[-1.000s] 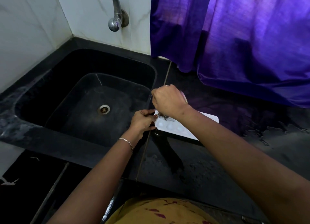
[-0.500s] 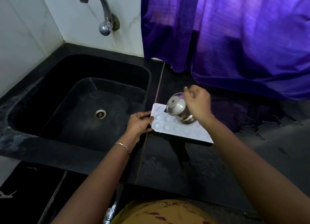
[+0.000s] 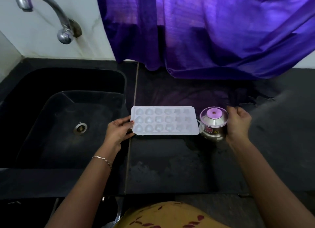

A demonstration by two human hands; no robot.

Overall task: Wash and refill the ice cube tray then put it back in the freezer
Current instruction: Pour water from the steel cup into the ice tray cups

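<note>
Head view, looking down on a dark kitchen counter. Lying flat on the counter (image 3: 170, 161), just right of the sink: a white plastic ice cube tray (image 3: 164, 120), rectangular with rounded corners, three rows of six small moulded cups, glossy and pale; whether holding water, cannot tell. Pinching the tray's left short edge: left hand (image 3: 119, 130), thumb on the rim, fingers curled underneath, thin chain bracelet (image 3: 103, 160) circling the wrist. Wrapping around the right side of a small round steel pot (image 3: 214, 123): right hand (image 3: 238, 125), fingers closed on it, pot standing upright just beside the tray's right end, polished and bulbous, purple reflecting in its mouth, small stickers showing on its belly. Spreading across the counter: black stone, mottled and matte, wet patches glistening near the pot, a thin seam running front to back beside the sink. Sitting at left: deep black sink (image 3: 56, 118) with a metal drain (image 3: 80, 128). Curving above it: a chrome tap (image 3: 51, 17) on white marbled wall tile. Hanging at the back: shiny purple curtain (image 3: 213, 31), hem touching the counter. Showing at bottom edge: yellow patterned clothing (image 3: 170, 216).
</note>
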